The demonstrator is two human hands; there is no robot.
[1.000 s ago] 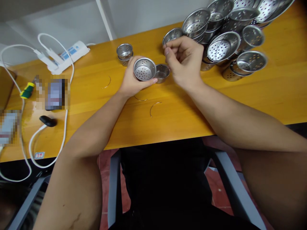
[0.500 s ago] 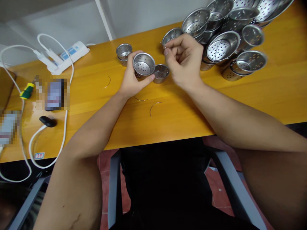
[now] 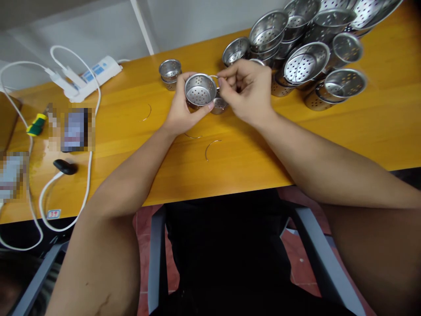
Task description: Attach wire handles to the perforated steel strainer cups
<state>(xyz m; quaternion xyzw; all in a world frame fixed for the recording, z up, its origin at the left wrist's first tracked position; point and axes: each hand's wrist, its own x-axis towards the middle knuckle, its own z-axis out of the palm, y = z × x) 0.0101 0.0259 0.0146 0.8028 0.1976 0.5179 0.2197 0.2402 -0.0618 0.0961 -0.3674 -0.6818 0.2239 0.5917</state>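
Note:
A small perforated metal cup [image 3: 201, 91] is held tilted toward me by my left hand [image 3: 181, 107], the fingers and thumb wrapped round its sides. My right hand [image 3: 248, 90] pinches a thin curved wire [image 3: 213, 77] close to the cup's right rim; I cannot tell whether the wire touches the rim. Behind my right fingertips another perforated cup [image 3: 219, 105] stands on the table, partly hidden. Two thin curved wires lie below the hands, one of them a clear arc [image 3: 208, 149]. A further wire [image 3: 149, 113] lies to the left.
Several perforated metal cups and bowls [image 3: 305, 63] are stacked at the back right. Two small stacked cups [image 3: 170, 72] stand behind my left hand. At left are a power strip [image 3: 95, 77], white cables, a green-yellow screwdriver handle [image 3: 37, 125], a phone [image 3: 75, 130] and a black object [image 3: 65, 166].
My right hand has moved left and slightly down, bringing the wire to the cup's rim. The cup in my left hand has shifted slightly right.

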